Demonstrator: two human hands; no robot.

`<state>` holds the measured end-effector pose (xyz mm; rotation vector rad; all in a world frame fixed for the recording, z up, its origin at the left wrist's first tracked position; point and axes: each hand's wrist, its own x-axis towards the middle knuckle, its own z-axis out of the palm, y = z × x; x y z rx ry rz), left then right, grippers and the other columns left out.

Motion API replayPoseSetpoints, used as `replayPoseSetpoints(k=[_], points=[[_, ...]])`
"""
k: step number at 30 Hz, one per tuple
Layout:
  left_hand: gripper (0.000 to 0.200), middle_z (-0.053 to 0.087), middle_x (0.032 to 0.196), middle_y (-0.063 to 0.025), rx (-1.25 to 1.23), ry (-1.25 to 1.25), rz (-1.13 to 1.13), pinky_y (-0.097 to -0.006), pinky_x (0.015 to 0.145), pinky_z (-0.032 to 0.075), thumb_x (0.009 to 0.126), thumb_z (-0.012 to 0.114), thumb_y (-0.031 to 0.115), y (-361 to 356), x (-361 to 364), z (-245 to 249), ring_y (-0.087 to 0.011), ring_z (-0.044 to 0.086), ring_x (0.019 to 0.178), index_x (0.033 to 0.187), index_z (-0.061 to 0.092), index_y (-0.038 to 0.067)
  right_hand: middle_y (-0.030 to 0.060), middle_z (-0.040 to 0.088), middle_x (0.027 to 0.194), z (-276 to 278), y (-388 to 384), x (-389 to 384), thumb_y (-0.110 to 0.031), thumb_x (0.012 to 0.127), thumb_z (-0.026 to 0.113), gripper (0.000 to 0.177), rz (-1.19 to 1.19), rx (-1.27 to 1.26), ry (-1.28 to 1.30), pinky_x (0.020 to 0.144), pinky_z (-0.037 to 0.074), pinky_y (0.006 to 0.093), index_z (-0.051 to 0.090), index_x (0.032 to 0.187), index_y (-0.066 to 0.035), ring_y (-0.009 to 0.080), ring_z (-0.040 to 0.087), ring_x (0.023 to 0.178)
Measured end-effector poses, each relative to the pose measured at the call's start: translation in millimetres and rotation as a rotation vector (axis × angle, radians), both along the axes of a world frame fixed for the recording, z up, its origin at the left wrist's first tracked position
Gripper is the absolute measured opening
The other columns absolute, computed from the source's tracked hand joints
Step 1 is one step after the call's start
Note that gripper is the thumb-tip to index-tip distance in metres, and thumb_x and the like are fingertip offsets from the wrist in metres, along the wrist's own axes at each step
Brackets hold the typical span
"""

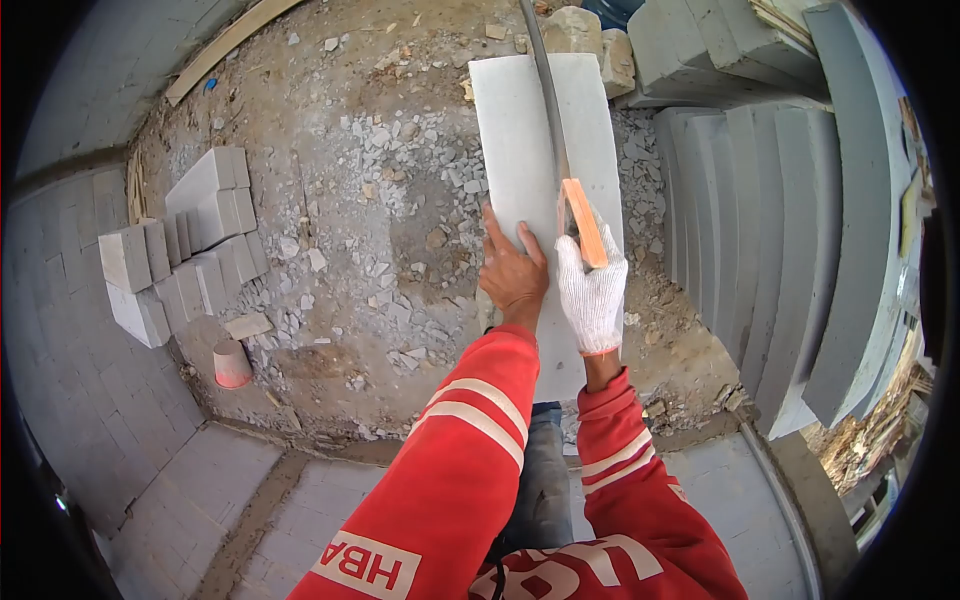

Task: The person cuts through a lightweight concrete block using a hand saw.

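Observation:
A long pale grey concrete block [515,110] lies lengthwise in front of me. My right hand [592,295], in a white knitted glove, is wrapped round the orange wooden handle of a hand saw [552,110]. The saw's dark blade runs forward along the block's top face and reaches past its far end. My bare left hand [515,272] presses on the block's left edge, fingers spread and pointing forward. Part of the block's near end is hidden behind my hands and sleeves.
Large grey blocks [780,230] stand in a row at the right. Smaller cut blocks [185,240] are piled at the left, near an upturned pinkish cup [232,363]. Broken rubble [390,180] covers the dirt floor. Block walls [80,330] enclose the left side.

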<state>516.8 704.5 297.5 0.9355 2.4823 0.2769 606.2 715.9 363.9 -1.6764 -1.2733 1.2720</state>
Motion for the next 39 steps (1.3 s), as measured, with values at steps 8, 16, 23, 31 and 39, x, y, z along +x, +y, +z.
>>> replayPoseSetpoints(k=[8, 16, 23, 31, 39], points=[[0.066, 0.065, 0.132, -0.025, 0.041, 0.021, -0.015, -0.0551, 0.082, 0.058, 0.103, 0.046, 0.044, -8, 0, -7, -0.0462, 0.072, 0.097, 0.16, 0.03, 0.014, 0.017, 0.071, 0.119, 39, -99, 29, -0.009, 0.089, 0.069, 0.052, -0.039, -0.136, -0.104, 0.086, 0.056, 0.0323, 0.058, 0.139, 0.002, 0.0256, 0.072, 0.095], [0.068, 0.067, 0.127, -0.0233, 0.06, -0.005, -0.013, -0.0537, 0.079, 0.058, 0.103, 0.047, 0.043, -4, -2, -12, -0.0432, 0.073, 0.095, 0.162, 0.024, 0.019, 0.0137, 0.068, 0.091, -7, 29, -12, -0.011, 0.09, 0.067, 0.052, 0.028, 0.205, -0.055, 0.071, 0.053, 0.0304, 0.056, 0.138, 0.006, 0.0169, 0.06, 0.071], [0.066, 0.068, 0.125, -0.0238, -0.01, 0.002, -0.005, -0.0539, 0.078, 0.058, 0.103, 0.048, 0.041, -1, -1, -5, -0.0462, 0.072, 0.093, 0.161, 0.027, 0.017, 0.0133, 0.066, 0.086, 4, -3, 5, -0.012, 0.09, 0.067, 0.058, 0.015, -0.036, 0.077, 0.074, 0.054, 0.0305, 0.053, 0.144, 0.004, 0.0156, 0.06, 0.073], [0.066, 0.068, 0.123, -0.0235, 0.002, -0.017, 0.0, -0.0534, 0.076, 0.058, 0.103, 0.047, 0.042, -2, -2, -1, -0.0447, 0.073, 0.091, 0.161, 0.027, 0.017, 0.0131, 0.069, 0.096, 47, -83, 30, -0.006, 0.088, 0.073, 0.057, 0.082, -0.097, -0.186, 0.076, 0.055, 0.0316, 0.055, 0.141, 0.004, 0.0188, 0.065, 0.073], [0.066, 0.068, 0.121, -0.0225, 0.061, -0.019, -0.021, -0.0534, 0.077, 0.058, 0.103, 0.046, 0.042, -6, -1, -3, -0.0445, 0.072, 0.091, 0.161, 0.028, 0.017, 0.0149, 0.07, 0.09, 8, -5, 12, -0.009, 0.091, 0.071, 0.049, 0.021, -0.04, -0.006, 0.07, 0.052, 0.0309, 0.059, 0.135, 0.006, 0.0182, 0.06, 0.071]])
